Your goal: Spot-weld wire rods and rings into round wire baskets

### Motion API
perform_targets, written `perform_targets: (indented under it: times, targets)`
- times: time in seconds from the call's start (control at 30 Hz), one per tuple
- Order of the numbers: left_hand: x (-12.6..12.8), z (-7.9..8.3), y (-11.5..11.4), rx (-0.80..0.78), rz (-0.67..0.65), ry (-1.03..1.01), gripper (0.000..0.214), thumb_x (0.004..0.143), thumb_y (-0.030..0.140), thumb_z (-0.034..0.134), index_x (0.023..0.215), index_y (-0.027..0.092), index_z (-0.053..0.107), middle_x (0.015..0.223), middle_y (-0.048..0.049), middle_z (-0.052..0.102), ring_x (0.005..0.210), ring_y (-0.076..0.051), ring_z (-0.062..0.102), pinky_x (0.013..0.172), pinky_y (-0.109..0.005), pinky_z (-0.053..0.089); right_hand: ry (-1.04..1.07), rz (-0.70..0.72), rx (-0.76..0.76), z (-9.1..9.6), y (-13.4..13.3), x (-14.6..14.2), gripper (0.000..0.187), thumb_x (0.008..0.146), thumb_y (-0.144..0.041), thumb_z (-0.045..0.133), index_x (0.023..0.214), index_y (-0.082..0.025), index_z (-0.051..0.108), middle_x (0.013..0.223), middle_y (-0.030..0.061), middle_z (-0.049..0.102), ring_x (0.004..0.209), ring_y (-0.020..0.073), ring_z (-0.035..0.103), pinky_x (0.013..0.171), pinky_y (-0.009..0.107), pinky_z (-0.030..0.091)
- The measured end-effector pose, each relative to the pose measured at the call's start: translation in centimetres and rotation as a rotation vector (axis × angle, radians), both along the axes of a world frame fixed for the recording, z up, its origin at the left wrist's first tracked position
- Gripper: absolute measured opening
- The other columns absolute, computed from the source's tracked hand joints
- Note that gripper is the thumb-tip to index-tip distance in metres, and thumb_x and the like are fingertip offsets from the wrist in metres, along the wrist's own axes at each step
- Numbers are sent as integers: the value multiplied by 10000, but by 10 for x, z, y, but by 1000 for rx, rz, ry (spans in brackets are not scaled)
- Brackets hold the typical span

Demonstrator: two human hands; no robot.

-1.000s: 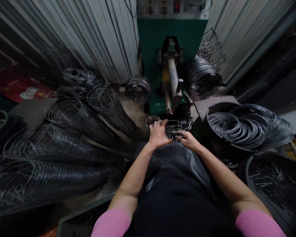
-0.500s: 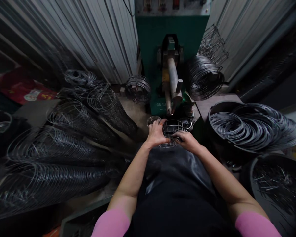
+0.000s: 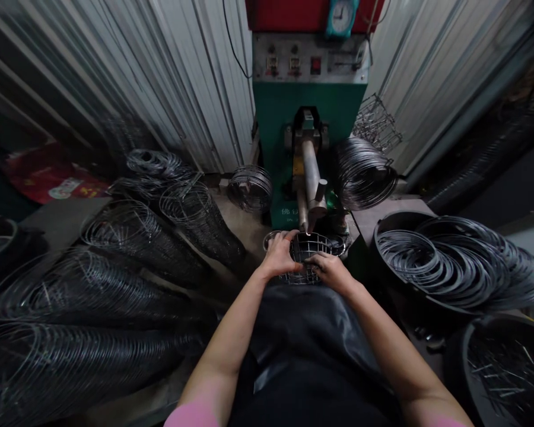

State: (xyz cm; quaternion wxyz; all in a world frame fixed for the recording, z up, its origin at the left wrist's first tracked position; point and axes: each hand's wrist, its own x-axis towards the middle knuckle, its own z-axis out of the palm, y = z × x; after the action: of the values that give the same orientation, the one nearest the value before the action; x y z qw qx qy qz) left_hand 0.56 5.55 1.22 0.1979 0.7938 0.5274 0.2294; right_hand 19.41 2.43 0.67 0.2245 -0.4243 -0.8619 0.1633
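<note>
Both my hands hold a small wire basket (image 3: 310,244) in front of my lap. My left hand (image 3: 279,255) grips its left side with fingers curled over the rim. My right hand (image 3: 331,271) is closed on its near right side. The basket's far rim sits right under the tip of the metal arm (image 3: 310,178) of a green machine (image 3: 309,112), where a small bright spot shows. I wear a dark apron and pink sleeves.
Long stacks of nested wire baskets (image 3: 115,273) lie at the left. A black tub (image 3: 427,261) of wire rings stands at the right, another tub (image 3: 502,367) with short wire pieces nearer. Wire coils (image 3: 365,172) hang beside the machine. Corrugated walls close in behind.
My head tilted up, so the machine's control panel and a clock came into view. Both hands kept hold of the basket and pushed it slightly forward under the machine's tip.
</note>
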Motion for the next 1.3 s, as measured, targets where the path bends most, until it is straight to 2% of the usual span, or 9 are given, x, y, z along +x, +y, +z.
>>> perform_targets:
  times: [0.27,0.57,0.7,0.97,1.3]
  targets:
    - [7,3,22,-89,35,-25,896,461,488,788,1248,268,423,1118,-57,505,1078,-278,486,924,-393,399,56,-58,44,5,23,0,147,787,-119,556,874,-183,656,866,67,671,827,180,634,729,282,489]
    - [9,7,25,-31,62,48,931,473,459,773,1288,244,377,1190,-89,475,1128,-313,439,910,-452,388,31,-132,76,-3,23,-2,230,776,-83,529,928,-203,656,928,67,672,855,187,635,754,291,491]
    - [12,5,34,-87,135,34,907,482,463,772,1279,247,395,1197,-89,484,1113,-317,456,894,-419,401,36,-151,85,0,32,-2,258,760,-53,519,919,-202,658,940,68,671,868,191,635,760,290,490]
    - [12,5,34,-85,123,29,905,470,459,780,1271,264,405,1192,-86,495,1118,-308,457,895,-419,396,48,-132,66,-1,34,0,222,770,-82,518,903,-198,653,920,68,673,863,196,633,756,290,485]
    - [13,3,42,-111,133,-23,967,446,445,797,1292,191,406,1219,-117,496,1138,-309,460,918,-406,399,-14,-181,62,1,43,-2,219,758,-96,550,914,-210,655,938,69,673,873,203,631,760,289,478]
